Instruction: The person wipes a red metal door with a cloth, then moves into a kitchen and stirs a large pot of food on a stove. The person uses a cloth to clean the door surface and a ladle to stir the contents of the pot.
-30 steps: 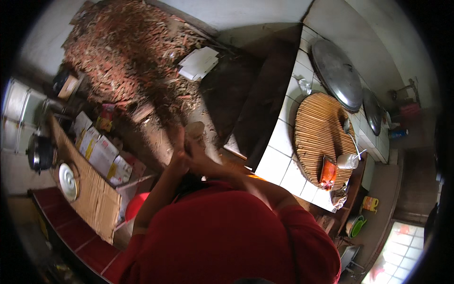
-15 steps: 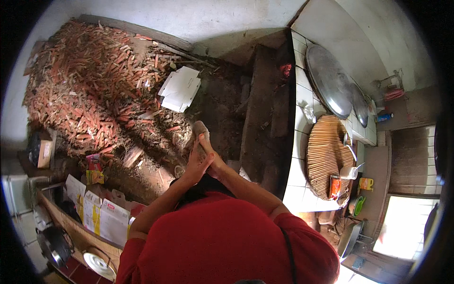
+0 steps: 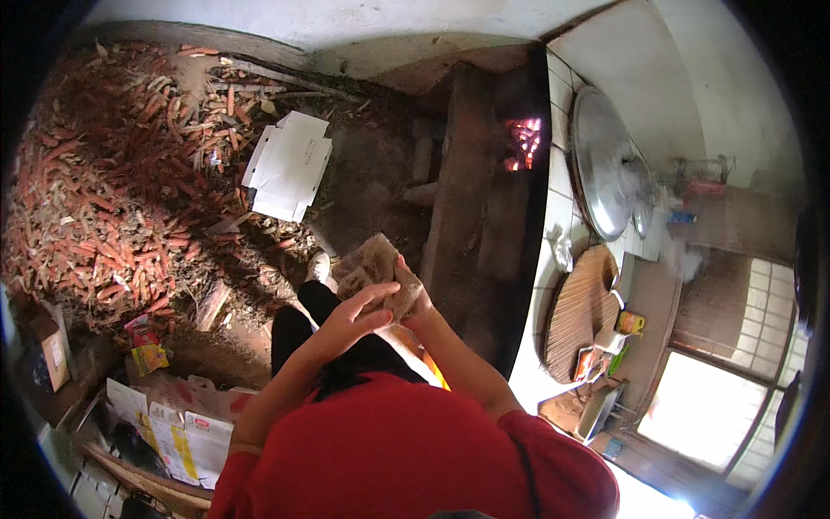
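Note:
I hold a brown, rough-looking slab [image 3: 372, 266] in front of my body; its exact kind I cannot make out. My right hand [image 3: 417, 303] grips its right side, the thumb along the edge. Against its lower left side lies my left hand [image 3: 353, 322], fingers reaching across the near part. The slab is tilted with a broad, uneven face showing, and my fingers hide its near end. Ahead and to the left, a flattened white cardboard box [image 3: 290, 164] lies on the floor.
Corncobs [image 3: 112, 225] cover the floor at left. Embers glow in the stove opening [image 3: 523, 143] to the right. On the tiled stove top are a round metal lid [image 3: 601, 164] and a round slatted cover [image 3: 575, 320]. Cardboard cartons [image 3: 177, 432] stand at lower left.
The slab has turned from nearly edge-on to showing its broad face, closer to my body. My hands have moved apart around it. The view has shifted, and the stove embers now show brightly.

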The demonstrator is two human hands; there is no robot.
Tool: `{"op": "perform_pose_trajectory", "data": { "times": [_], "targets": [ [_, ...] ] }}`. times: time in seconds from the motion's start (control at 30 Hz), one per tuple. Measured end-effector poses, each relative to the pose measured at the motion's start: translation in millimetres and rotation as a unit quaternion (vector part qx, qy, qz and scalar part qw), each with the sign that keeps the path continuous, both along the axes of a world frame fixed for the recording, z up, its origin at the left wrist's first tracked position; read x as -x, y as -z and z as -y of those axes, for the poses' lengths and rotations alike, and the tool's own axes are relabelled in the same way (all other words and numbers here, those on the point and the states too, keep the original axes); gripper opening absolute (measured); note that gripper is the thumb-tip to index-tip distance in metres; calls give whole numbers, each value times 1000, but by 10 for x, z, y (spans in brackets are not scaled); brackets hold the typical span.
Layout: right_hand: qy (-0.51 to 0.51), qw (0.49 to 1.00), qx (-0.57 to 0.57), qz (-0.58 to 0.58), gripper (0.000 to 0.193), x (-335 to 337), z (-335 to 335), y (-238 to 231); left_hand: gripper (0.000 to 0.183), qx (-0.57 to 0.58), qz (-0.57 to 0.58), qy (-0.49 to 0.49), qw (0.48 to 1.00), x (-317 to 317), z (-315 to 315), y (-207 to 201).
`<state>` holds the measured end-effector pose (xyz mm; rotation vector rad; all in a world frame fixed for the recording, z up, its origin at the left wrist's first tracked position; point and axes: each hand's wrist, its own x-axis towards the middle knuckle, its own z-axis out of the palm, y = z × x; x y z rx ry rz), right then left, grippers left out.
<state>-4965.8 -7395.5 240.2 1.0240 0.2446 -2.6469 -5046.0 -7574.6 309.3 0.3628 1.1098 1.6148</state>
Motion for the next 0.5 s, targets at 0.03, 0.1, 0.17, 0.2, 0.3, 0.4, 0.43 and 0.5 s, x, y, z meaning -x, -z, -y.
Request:
{"op": "perform_pose_trajectory", "data": {
  "times": [0.03, 0.1, 0.17, 0.2, 0.3, 0.4, 0.43, 0.5],
  "targets": [
    [-9, 1000, 5, 18, 79, 73, -26, 66, 51, -32, 16, -18, 999, 118, -25, 72],
    [-22, 998, 17, 55, 77, 191, -63, 212, 56, -84, 188, -94, 974, 307, -109, 307],
    [32, 984, 172, 28, 58, 252, -4, 522, 51, -183, 489, -168, 836, 427, -212, 738],
    [71, 967, 244, -2, 48, 292, 73, 652, 47, -171, 553, -189, 793, 438, -251, 933],
    [143, 942, 259, 158, 30, 429, 322, 935, 44, -45, 599, -247, 761, 402, -195, 1572],
    [99, 929, 71, 349, 40, 1063, 545, 591, 38, 66, 584, -231, 775, 387, -130, 1889],
    [126, 937, 119, 304, 44, 864, 571, 861, 37, 108, 569, -218, 786, 373, -124, 1978],
    [166, 945, 202, 197, 51, 448, 686, 1438, 34, 128, 522, -201, 819, 342, -71, 2142]
  ]
}}
